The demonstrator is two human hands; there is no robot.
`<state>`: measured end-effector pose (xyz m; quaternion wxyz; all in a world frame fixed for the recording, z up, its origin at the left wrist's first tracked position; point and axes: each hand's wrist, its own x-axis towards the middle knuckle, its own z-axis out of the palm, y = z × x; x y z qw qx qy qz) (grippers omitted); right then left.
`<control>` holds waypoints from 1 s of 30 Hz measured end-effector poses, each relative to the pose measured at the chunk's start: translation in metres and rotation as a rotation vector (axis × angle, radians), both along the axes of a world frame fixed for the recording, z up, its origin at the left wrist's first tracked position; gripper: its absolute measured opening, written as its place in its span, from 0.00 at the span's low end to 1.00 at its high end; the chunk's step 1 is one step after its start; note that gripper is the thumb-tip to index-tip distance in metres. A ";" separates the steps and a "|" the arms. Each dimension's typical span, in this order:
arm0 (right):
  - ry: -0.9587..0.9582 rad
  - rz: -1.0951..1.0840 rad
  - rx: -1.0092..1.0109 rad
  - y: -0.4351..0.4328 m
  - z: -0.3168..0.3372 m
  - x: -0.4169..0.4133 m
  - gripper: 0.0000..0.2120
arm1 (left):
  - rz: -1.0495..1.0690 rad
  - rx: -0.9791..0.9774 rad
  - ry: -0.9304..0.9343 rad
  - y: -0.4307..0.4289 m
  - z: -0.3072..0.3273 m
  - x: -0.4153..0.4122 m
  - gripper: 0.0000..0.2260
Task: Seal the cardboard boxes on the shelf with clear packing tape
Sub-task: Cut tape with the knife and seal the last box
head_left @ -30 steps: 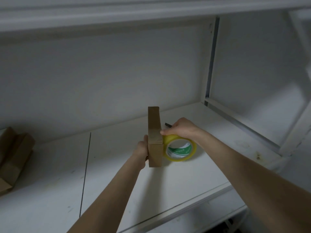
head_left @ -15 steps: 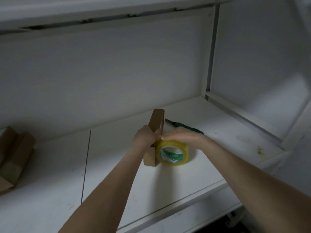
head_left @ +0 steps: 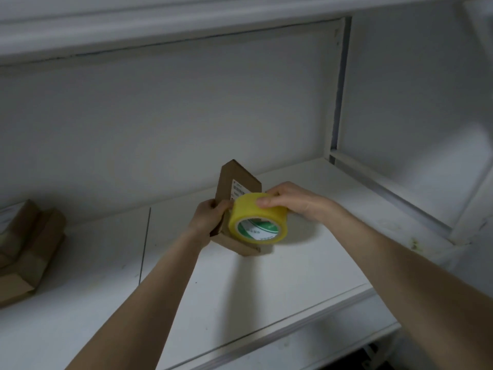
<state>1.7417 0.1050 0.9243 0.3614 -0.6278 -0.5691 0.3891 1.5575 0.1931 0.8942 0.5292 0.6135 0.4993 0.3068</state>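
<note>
A flat brown cardboard box (head_left: pixel 234 185) with a white label stands on end on the white shelf (head_left: pixel 266 284), tilted back. My left hand (head_left: pixel 210 218) grips its left edge, thumb on the front face. A yellowish roll of packing tape (head_left: pixel 257 218) with a green and white core sits against the box's lower front. My right hand (head_left: pixel 288 200) holds the roll from above, fingers curled over its top. The box's lower front is hidden by the roll.
Several brown cardboard boxes (head_left: pixel 24 252) lie stacked at the shelf's left end. A seam (head_left: pixel 144 247) runs across the shelf board. An upper shelf (head_left: pixel 160 25) hangs overhead; a white upright (head_left: pixel 336 89) and rail stand at the right.
The box has turned so its labelled face shows. The tape roll has moved from the box's right side onto its front, and my left thumb now presses that face.
</note>
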 end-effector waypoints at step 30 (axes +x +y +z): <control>-0.573 -0.129 -0.201 -0.010 -0.012 0.026 0.28 | -0.047 -0.379 -0.421 -0.009 -0.005 -0.031 0.12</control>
